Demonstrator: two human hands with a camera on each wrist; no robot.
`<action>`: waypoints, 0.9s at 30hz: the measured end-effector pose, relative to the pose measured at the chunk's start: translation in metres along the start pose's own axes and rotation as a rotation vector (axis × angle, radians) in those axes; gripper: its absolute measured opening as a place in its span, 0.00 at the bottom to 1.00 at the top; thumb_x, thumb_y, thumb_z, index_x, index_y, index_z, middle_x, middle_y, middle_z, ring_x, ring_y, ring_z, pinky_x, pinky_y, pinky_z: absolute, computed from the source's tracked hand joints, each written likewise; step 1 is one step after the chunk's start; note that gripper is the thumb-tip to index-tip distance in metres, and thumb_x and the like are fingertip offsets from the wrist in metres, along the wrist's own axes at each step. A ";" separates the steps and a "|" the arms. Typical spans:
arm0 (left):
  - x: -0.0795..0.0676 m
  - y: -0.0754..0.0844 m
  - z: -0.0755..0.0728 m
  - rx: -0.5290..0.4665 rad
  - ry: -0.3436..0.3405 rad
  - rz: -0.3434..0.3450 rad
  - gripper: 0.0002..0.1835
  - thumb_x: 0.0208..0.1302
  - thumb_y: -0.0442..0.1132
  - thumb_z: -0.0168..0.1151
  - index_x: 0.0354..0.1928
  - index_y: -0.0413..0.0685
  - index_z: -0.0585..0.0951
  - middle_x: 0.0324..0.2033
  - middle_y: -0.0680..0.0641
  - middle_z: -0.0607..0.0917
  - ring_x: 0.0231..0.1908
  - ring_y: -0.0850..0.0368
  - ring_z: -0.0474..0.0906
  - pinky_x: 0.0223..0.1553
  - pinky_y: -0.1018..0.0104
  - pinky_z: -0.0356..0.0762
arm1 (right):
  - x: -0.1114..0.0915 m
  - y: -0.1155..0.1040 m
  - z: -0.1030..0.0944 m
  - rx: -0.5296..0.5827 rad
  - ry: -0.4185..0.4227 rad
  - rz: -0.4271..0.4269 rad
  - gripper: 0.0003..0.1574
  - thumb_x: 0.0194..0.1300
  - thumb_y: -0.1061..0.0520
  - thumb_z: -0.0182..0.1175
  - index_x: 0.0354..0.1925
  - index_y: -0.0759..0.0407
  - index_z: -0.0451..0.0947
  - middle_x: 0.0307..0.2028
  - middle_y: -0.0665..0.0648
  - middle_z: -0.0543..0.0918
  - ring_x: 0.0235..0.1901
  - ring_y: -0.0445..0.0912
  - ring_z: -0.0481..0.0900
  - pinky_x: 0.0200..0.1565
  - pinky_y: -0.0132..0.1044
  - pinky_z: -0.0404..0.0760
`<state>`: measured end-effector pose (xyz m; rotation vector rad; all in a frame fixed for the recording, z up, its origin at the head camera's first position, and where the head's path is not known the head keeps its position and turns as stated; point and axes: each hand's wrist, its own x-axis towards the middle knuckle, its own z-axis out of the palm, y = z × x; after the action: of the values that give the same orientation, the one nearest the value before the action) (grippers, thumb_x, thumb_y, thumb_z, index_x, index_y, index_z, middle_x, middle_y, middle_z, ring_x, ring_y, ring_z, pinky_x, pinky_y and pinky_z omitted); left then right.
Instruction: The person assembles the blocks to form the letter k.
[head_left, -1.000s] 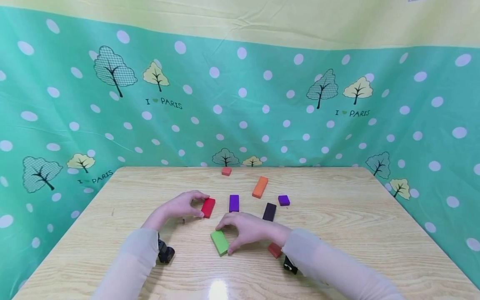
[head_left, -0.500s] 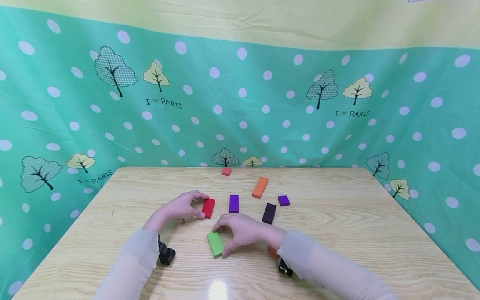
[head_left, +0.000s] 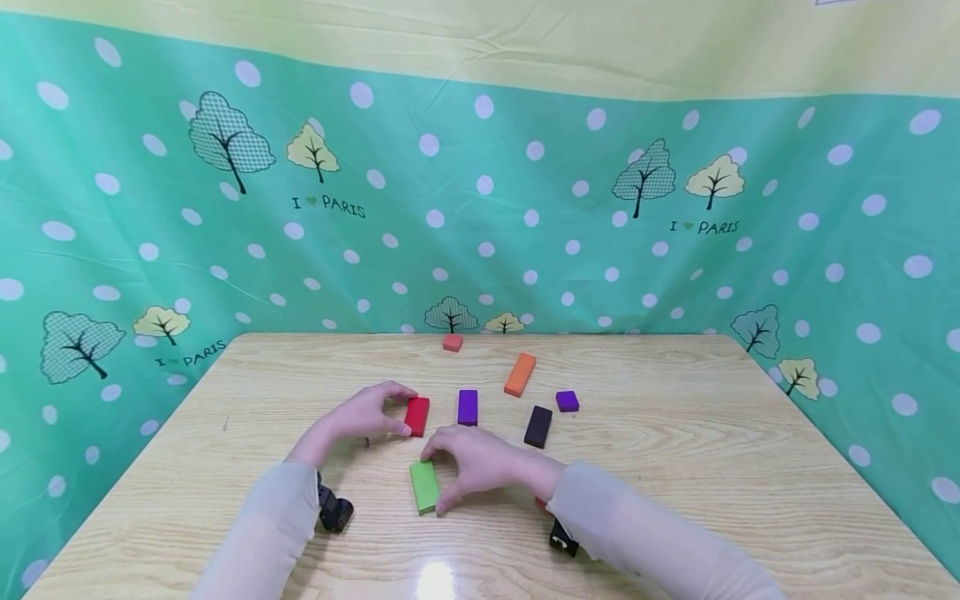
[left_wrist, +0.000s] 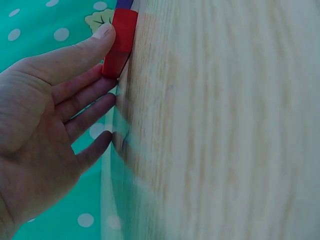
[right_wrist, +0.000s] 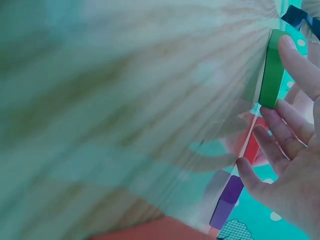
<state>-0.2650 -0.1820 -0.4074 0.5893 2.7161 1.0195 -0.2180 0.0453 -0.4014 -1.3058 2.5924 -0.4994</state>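
Observation:
At the left of the middle of the table, my left hand (head_left: 362,414) holds a red rectangular block (head_left: 417,417) between thumb and fingertips at its two ends. The left wrist view shows the thumb on the near end of that red block (left_wrist: 124,31), the other fingers spread apart and slightly bent. Nearer to me, my right hand (head_left: 483,461) grips a light green rectangular block (head_left: 424,487) end to end. In the right wrist view the thumb touches one end of the green block (right_wrist: 271,70) and a finger the other. Both blocks lie flat on the table.
Beyond my right hand lie a purple block (head_left: 468,407), a black block (head_left: 538,427), an orange block (head_left: 520,375) and a small purple block (head_left: 567,402). A small red-orange block (head_left: 452,342) sits at the far edge. Another red block (head_left: 541,505) is mostly hidden under my right wrist.
My right hand has slid the green block to the left and turned it straighter. The red block has turned very slightly in my left hand, which otherwise stays in place.

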 end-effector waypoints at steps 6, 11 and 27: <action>-0.002 0.002 0.000 -0.019 0.000 0.002 0.32 0.46 0.43 0.71 0.56 0.45 0.73 0.53 0.44 0.76 0.56 0.45 0.69 0.59 0.48 0.63 | 0.002 -0.003 0.001 -0.001 0.023 0.017 0.40 0.38 0.37 0.71 0.50 0.49 0.74 0.46 0.42 0.76 0.50 0.36 0.71 0.55 0.30 0.68; -0.002 0.003 0.001 -0.022 -0.001 0.003 0.33 0.45 0.43 0.72 0.56 0.45 0.73 0.53 0.43 0.76 0.56 0.45 0.69 0.59 0.47 0.62 | 0.002 -0.007 0.000 -0.004 0.036 0.025 0.39 0.38 0.37 0.72 0.49 0.49 0.75 0.43 0.43 0.75 0.46 0.36 0.72 0.52 0.28 0.70; -0.004 0.002 0.005 -0.024 -0.003 0.005 0.34 0.42 0.43 0.73 0.55 0.46 0.73 0.54 0.44 0.76 0.58 0.44 0.67 0.61 0.46 0.60 | 0.006 -0.010 0.002 0.073 0.074 0.088 0.39 0.36 0.40 0.74 0.47 0.51 0.75 0.41 0.45 0.76 0.42 0.36 0.73 0.48 0.26 0.71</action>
<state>-0.2591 -0.1790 -0.4095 0.5938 2.6979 1.0498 -0.2133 0.0347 -0.3996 -1.1658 2.6505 -0.6320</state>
